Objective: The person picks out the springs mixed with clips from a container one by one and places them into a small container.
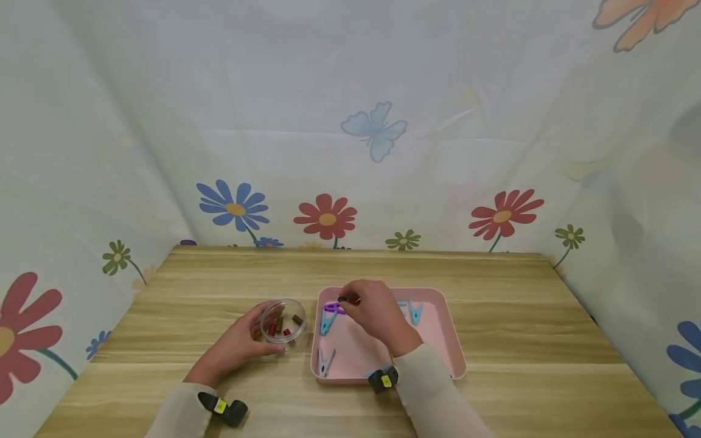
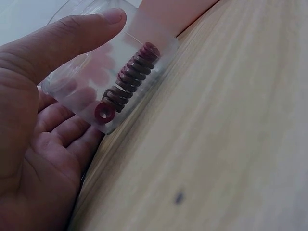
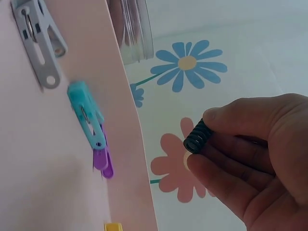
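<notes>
My left hand (image 1: 243, 337) holds a clear plastic jar (image 1: 285, 341) just left of the pink tray, thumb on one side and fingers round the other. Red and dark coil springs (image 2: 130, 74) lie inside the jar, seen through its wall in the left wrist view. Over the tray's back left part is my right hand (image 1: 378, 310). It pinches a small dark coil spring (image 3: 198, 137) between thumb and fingertips. Below that hand, a purple clothespin (image 1: 333, 308) and a blue clothespin (image 1: 327, 323) lie near the tray's left wall.
The shallow pink tray (image 1: 356, 353) sits on a wood-grain table (image 1: 520, 328). It also holds a grey clothespin (image 1: 325, 365) at front left, a blue clothespin (image 1: 415, 312) at back right and a yellow piece (image 3: 113, 227). A flowered cloth (image 1: 274, 152) surrounds the table.
</notes>
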Demonstrator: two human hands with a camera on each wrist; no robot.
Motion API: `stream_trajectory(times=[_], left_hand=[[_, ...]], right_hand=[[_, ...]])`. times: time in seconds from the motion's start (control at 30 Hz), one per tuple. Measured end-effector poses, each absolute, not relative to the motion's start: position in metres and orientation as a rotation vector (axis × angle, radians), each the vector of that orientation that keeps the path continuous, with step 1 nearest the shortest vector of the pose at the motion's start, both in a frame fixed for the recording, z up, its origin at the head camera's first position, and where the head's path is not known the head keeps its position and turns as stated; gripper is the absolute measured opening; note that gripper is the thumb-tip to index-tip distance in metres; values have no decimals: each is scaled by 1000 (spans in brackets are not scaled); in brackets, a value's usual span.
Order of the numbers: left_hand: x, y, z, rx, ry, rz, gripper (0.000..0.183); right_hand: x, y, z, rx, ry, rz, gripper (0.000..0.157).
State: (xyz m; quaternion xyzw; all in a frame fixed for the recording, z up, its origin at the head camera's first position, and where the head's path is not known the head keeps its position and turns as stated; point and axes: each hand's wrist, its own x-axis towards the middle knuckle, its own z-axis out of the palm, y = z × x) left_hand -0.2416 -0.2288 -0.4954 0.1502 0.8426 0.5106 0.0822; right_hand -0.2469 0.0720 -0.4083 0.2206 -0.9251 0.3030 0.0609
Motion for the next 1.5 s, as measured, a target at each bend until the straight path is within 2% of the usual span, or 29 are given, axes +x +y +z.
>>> stream_trajectory(times=[0.37,1.5], left_hand=[[-242,-228,-496,435,2516,1529,86],[-241,-230,-496,471,2495,1560,88]], right_hand=[[-241,60,-404,648,-2843,1003,15],[-238,31,-405,815,-2736,1033,18]])
